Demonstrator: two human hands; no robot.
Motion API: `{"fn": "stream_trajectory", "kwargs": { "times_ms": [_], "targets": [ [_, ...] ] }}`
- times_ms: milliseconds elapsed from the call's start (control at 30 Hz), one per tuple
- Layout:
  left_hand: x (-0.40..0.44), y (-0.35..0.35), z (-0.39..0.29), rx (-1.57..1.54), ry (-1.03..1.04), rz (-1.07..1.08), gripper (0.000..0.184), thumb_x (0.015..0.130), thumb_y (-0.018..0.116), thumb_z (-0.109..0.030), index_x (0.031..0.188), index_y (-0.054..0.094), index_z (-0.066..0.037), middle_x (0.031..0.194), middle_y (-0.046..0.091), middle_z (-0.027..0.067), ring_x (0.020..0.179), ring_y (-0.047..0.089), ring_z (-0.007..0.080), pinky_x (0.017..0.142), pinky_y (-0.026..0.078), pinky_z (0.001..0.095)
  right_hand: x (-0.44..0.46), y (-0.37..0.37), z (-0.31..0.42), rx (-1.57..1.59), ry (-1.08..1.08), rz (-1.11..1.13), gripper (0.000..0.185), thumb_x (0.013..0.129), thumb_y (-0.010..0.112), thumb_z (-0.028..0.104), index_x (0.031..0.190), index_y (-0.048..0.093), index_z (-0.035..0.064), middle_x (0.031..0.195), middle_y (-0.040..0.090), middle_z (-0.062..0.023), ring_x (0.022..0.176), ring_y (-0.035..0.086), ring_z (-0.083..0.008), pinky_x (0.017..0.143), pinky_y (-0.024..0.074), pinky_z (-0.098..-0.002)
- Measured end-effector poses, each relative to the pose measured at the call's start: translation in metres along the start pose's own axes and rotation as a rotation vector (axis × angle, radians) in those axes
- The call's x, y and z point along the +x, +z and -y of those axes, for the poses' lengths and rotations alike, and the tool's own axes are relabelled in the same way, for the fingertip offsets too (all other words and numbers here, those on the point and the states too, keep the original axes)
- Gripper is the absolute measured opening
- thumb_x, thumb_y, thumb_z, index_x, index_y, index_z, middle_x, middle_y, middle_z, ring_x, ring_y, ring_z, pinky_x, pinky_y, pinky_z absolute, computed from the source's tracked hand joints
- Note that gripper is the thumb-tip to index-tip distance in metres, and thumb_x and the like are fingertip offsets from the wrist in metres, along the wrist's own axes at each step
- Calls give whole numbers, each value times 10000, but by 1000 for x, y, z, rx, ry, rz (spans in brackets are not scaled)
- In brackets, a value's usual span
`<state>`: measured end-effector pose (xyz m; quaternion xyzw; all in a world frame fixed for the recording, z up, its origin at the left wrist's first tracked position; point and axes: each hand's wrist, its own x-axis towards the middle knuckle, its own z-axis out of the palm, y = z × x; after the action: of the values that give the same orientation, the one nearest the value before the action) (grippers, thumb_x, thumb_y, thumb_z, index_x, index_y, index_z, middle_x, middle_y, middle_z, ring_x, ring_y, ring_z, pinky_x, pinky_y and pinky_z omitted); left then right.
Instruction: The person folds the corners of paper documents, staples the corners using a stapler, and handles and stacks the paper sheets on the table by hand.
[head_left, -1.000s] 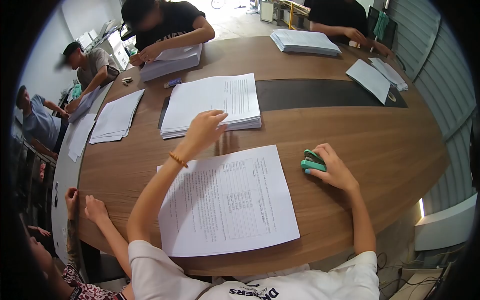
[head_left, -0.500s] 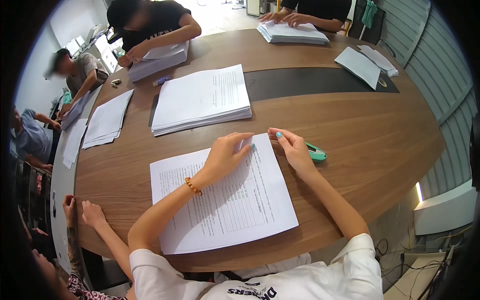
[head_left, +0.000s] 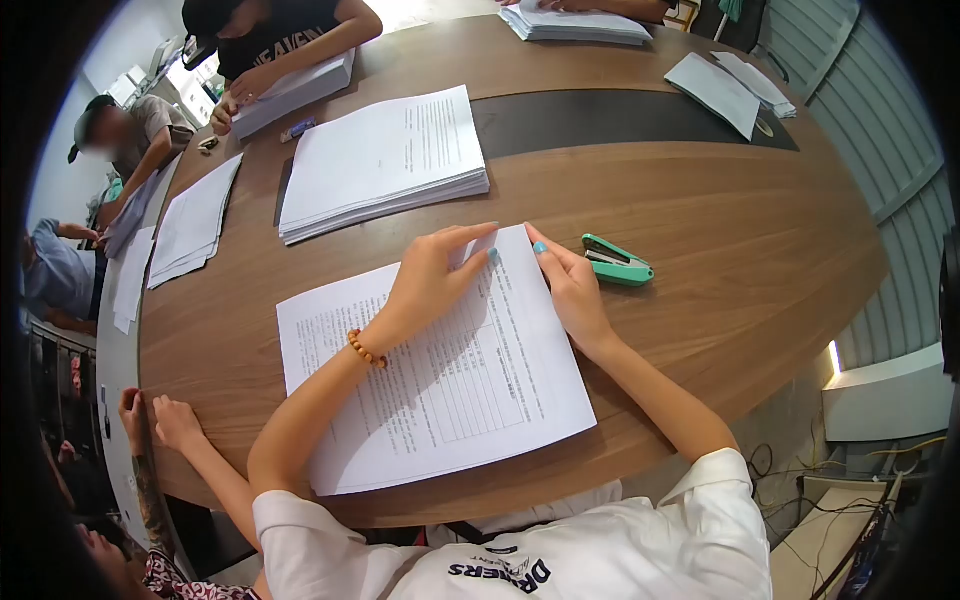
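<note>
A printed sheet of paper (head_left: pixel 440 390), with lines of text and a table, lies in front of me; I cannot tell how many sheets are under it. My left hand (head_left: pixel 432 272) rests on its upper part, fingers stretched toward the top edge and thumb apart. At the top right corner, my right hand (head_left: pixel 572 295) pinches the paper's edge, thumb uppermost; its other fingers are partly hidden. Just right of that hand lies a green stapler (head_left: pixel 620 266), touching neither hand.
A thick paper stack (head_left: pixel 390 160) lies beyond my sheet, with looser papers (head_left: pixel 195 220) to its left. More papers (head_left: pixel 715 92) lie at the far right. Co-workers handle stacks across the table (head_left: pixel 740 260); a person's hands (head_left: pixel 175 422) rest at the left edge.
My view has tilted down a little, so the table's things appear higher. My right hand has drawn in against the paper's corner, and the stapler shows more fully.
</note>
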<state>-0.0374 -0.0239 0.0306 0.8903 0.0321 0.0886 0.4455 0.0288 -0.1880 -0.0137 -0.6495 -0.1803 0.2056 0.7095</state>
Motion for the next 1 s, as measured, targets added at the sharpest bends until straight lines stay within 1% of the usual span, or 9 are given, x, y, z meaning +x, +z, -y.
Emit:
{"fn": "stream_trajectory", "kwargs": {
  "times_ms": [200, 433, 533, 633, 700, 733, 800, 933, 1000],
  "targets": [
    [1, 1, 2, 19, 14, -5, 338, 817, 586, -80, 1154, 594, -71, 951, 660, 91, 629, 535, 67, 526, 417, 208, 3, -1, -6, -28, -86, 1, 381, 901, 404, 126, 1216, 467, -80, 1271, 479, -211, 1157, 489, -208, 941, 371, -252],
    [1, 1, -1, 5, -13, -1, 333, 814, 588, -78, 1146, 599, -72, 936, 664, 90, 628, 547, 73, 536, 426, 210, 4, -2, -6, -3, -84, 6, 378, 902, 406, 126, 1209, 470, -85, 1267, 486, -201, 1166, 485, -220, 952, 365, -257],
    [3, 0, 3, 45, 45, -8, 328, 812, 590, -77, 1139, 605, -76, 939, 663, 94, 624, 549, 75, 536, 428, 215, 5, -4, -8, -27, -100, 14, 370, 900, 408, 123, 1205, 480, -74, 1263, 490, -200, 1171, 483, -222, 949, 369, -256],
    [3, 0, 5, 72, 40, 1, 326, 807, 594, -77, 1133, 608, -76, 934, 663, 94, 623, 540, 71, 536, 424, 216, 3, -4, -6, -130, -108, 7, 378, 884, 453, 125, 1214, 485, -55, 1253, 492, -220, 1174, 480, -247, 947, 380, -284],
    [1, 1, 2, 48, 7, -11, 332, 800, 600, -74, 1132, 604, -62, 931, 661, 95, 619, 529, 68, 535, 418, 215, -1, -2, -3, -111, -269, -14, 422, 849, 540, 156, 1220, 490, -40, 1286, 437, -262, 1158, 489, -312, 926, 407, -332],
    [1, 1, 3, 50, 9, -10, 332, 800, 600, -74, 1132, 604, -62, 931, 661, 95, 619, 529, 68, 535, 418, 215, -2, -3, 0, -110, -270, -16, 422, 849, 540, 156, 1220, 490, -40, 1286, 437, -262, 1158, 489, -312, 926, 407, -332],
    [1, 3, 3, 2, 46, -38, 345, 796, 600, -67, 1140, 592, -51, 928, 661, 95, 613, 518, 64, 541, 418, 211, -3, -11, 8, -672, -505, 26, 482, 807, 611, 195, 1221, 496, -21, 1327, 360, -293, 1121, 502, -380, 890, 437, -364],
    [1, 2, -1, 48, -42, -2, 357, 794, 597, -51, 1150, 582, -42, 941, 658, 99, 634, 521, 71, 565, 430, 216, -5, -10, 11, -762, -478, 41, 486, 788, 631, 210, 1210, 516, -2, 1348, 317, -298, 1092, 509, -409, 862, 455, -367],
    [2, 5, 4, -10, 116, -70, 364, 791, 590, -31, 1155, 576, -38, 955, 653, 103, 700, 545, 76, 616, 448, 216, -7, -8, 15, -865, -483, 11, 457, 787, 624, 200, 1195, 537, 13, 1335, 345, -284, 1084, 517, -399, 850, 462, -376]
  ]
}}
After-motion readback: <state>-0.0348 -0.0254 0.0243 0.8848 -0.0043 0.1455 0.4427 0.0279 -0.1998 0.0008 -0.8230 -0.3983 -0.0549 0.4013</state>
